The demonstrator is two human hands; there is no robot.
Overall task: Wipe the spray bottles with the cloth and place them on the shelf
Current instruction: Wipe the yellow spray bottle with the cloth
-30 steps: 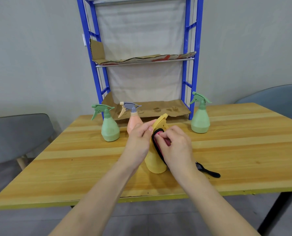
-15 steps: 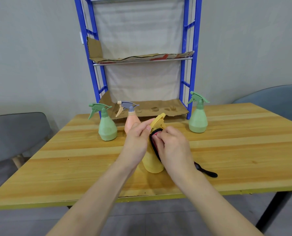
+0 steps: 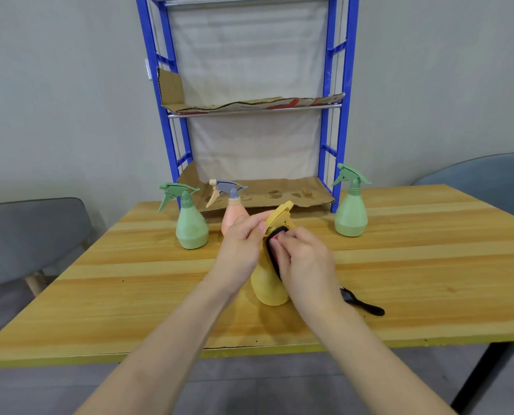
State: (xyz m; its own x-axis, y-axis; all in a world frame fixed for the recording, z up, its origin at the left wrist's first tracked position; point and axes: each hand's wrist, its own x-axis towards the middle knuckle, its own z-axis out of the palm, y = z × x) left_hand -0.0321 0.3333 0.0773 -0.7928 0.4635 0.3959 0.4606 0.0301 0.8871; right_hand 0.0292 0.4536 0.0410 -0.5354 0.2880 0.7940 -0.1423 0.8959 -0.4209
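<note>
The yellow bottle (image 3: 269, 290) stands upright on the table (image 3: 429, 265). The left hand (image 3: 240, 247) curls round its neck, just under the trigger head. The right hand (image 3: 303, 262), fingers bent, presses the cloth (image 3: 271, 256) against the bottle's right shoulder. A dark strip (image 3: 366, 307) lies to the bottle's right. Just behind it stands the pink bottle (image 3: 233, 215). Further back are two more — the left green bottle (image 3: 191, 229) and the right green bottle (image 3: 350, 217) — with the shelf (image 3: 336, 115) behind it too.

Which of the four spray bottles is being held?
The yellow bottle, the front one. The left hand grips its top, the right hand holds the cloth against it; the green bottles and the pink bottle stand behind, unheld.
</note>
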